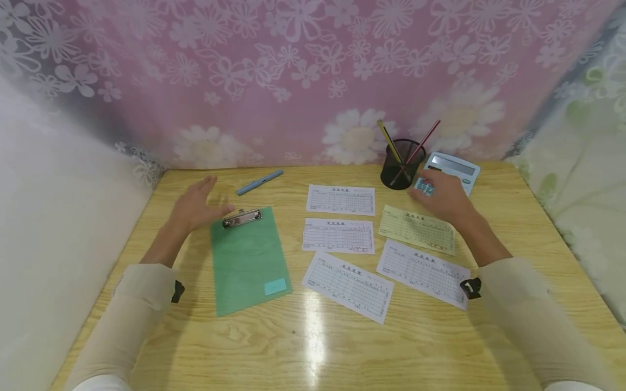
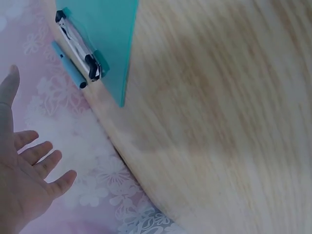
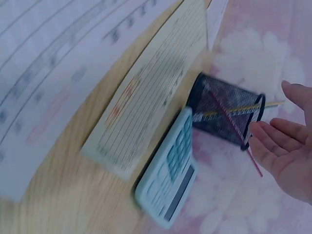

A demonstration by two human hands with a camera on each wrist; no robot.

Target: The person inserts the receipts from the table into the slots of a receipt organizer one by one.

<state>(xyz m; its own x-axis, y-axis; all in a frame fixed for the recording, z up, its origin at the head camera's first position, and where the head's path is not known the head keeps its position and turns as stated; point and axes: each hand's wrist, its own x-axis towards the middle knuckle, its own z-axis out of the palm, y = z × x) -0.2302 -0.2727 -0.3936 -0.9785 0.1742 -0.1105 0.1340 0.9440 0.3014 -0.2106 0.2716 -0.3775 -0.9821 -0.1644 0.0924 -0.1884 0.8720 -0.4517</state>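
My left hand (image 1: 192, 207) hovers by the top left corner of a green clipboard (image 1: 248, 252), fingers apart and nothing in it. A metal clip (image 1: 242, 218) sits at the board's top edge, and a light blue label (image 1: 275, 287) marks its lower right corner. Just behind the board lies a blue pen (image 1: 259, 182). On the right side, my right hand (image 1: 444, 198) overlaps a light blue calculator (image 1: 452, 164) in the head view. In the right wrist view its fingers are loosely extended and empty, with the calculator (image 3: 168, 170) below.
A black mesh pen cup (image 1: 402, 165) with a yellow-and-black pencil (image 1: 388, 138) and a red pencil (image 1: 426, 138) stands left of the calculator. Several white printed slips (image 1: 338, 236) and one yellow slip (image 1: 415, 229) lie mid-table. A flowered pink cloth (image 1: 274, 108) hangs behind the wooden table (image 1: 254, 347).
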